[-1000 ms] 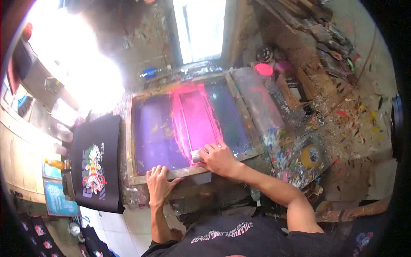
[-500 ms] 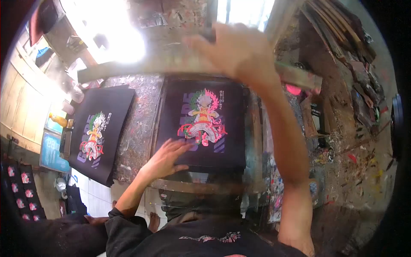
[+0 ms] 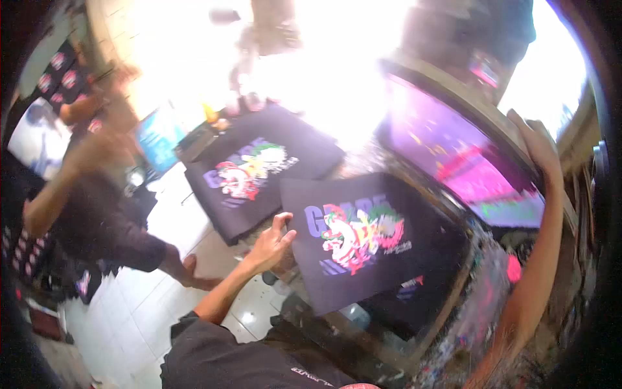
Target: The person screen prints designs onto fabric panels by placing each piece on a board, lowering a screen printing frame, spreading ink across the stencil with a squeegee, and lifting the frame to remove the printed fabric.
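Note:
My left hand (image 3: 271, 249) is at the left edge of a black fabric piece (image 3: 304, 272) with a colourful figure print, thumb and fingers closed on that edge. This piece lies askew, partly over another black printed piece (image 3: 414, 311). On the right, my right hand (image 3: 536, 146) grips the upper edge of a tilted wooden screen frame (image 3: 447, 81). Its mesh (image 3: 431, 126) is purple with pink ink. A further black printed piece (image 3: 227, 217) lies beyond my left hand.
Another person (image 3: 103, 207) is at the left, blurred, with bare arms and legs. A blue printed item (image 3: 159, 139) and small containers stand near the far fabric. White floor tiles (image 3: 139, 318) show at the lower left. A pink blob (image 3: 514, 267) lies on the right side.
The view has swung left. The frame, first flat under both hands, is now raised and tilted. My left hand has left it and taken the printed piece, which has shifted and turned leftward.

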{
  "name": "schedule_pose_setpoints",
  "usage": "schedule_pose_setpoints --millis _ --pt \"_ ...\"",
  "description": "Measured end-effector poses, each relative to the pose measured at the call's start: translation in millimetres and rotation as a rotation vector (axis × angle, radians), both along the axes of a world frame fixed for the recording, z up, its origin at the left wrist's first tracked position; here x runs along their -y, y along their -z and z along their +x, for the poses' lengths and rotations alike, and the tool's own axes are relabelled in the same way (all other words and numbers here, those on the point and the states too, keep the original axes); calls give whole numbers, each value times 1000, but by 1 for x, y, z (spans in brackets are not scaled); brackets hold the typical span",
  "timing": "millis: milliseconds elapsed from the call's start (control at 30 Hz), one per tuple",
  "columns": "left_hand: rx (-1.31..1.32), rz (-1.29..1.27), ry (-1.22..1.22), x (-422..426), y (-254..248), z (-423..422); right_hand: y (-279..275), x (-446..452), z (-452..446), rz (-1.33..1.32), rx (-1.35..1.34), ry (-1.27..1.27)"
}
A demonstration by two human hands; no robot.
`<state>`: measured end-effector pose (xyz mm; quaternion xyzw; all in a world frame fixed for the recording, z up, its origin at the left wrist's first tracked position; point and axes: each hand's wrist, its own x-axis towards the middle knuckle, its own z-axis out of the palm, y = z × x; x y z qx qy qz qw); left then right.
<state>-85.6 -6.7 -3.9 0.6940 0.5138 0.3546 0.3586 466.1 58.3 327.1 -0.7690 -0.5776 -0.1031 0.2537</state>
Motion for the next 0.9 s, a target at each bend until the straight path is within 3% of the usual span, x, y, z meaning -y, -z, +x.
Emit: schedule_pose_setpoints --millis 33,67,133,233,367,433,500,533,600,633,667,700,733,767,800,900 --pt "165 -152 -63 -5 2 -7 -9 -5 -2 -104 51 32" --pt "183 -34 -117 -8 5 -6 -3 -5 11 133 74 -6" --pt "241 202 -240 -28 33 -15 11 -29 79 54 171 -115" --pt "203 237 -369 -44 9 -72 -13 -9 37 -96 77 -26" --pt "-41 466 -504 -70 -24 -181 -13 13 -1 -12 178 -90" --pt "-669 542 -971 -61 -59 -160 -17 11 -12 -64 131 -29" --pt "-573 795 -706 -52 -81 -108 -11 8 -1 -5 -10 37" --pt "-177 804 -487 -53 -68 -60 -7 20 -26 101 3 128" --pt "-28 734 15 -20 -38 65 -16 24 -32 -49 105 142" --pt "-1 713 309 12 -27 136 -5 21 -18 -48 125 12" --pt "-257 -112 669 57 -76 199 -7 30 -36 -107 192 -11" --pt "279 549 949 82 -4 262 -9 40 -55 -162 258 -37" --pt "429 691 1135 113 25 329 -6 43 -57 -139 258 -43" --pt "227 821 1162 150 27 369 -3 46 -59 -117 258 -48" --pt "239 928 1098 179 41 413 -10 57 -74 -169 164 -31" --pt "82 813 1067 194 54 446 -14 67 -85 -157 60 -68"
